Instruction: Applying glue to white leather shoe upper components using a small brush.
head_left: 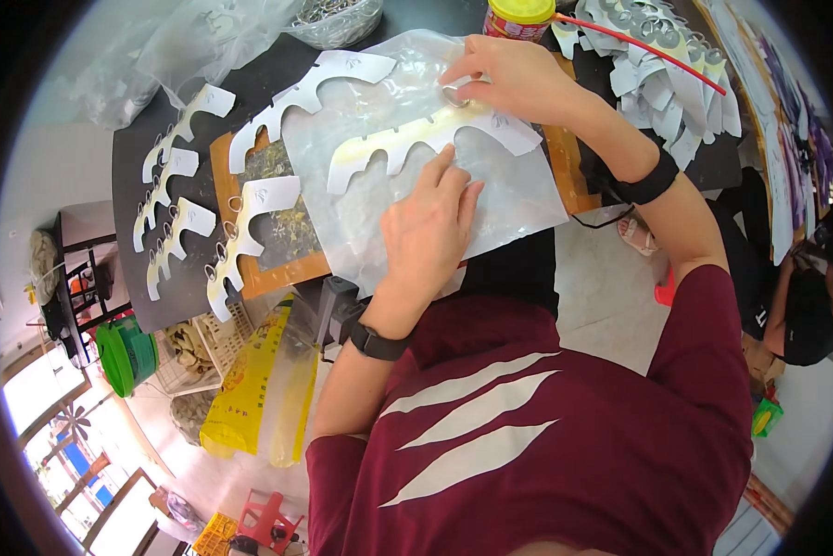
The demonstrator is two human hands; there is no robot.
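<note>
A curved white card strip [403, 140] with scalloped cut-outs and a yellowish band lies on a clear plastic sheet [518, 190]. My left hand [426, 222] rests below it, index finger stretched onto the strip's lower edge and thumb apart; it grips nothing. At the strip's upper edge, my right hand [518, 79] pinches a small metal ring [452, 94] between thumb and finger. Another scalloped strip [296, 104] sits to the left, partly over the sheet. Further left, several similar strips [242, 243] carry metal rings along their edges.
A bowl of metal rings [338, 20] stands at the back, beside crumpled plastic bags [217, 46]. At the back right are a yellow-lidded tub [520, 17], a red stick [643, 51] and a heap of ringed strips [676, 83]. A wooden-framed board [287, 275] lies under the sheet.
</note>
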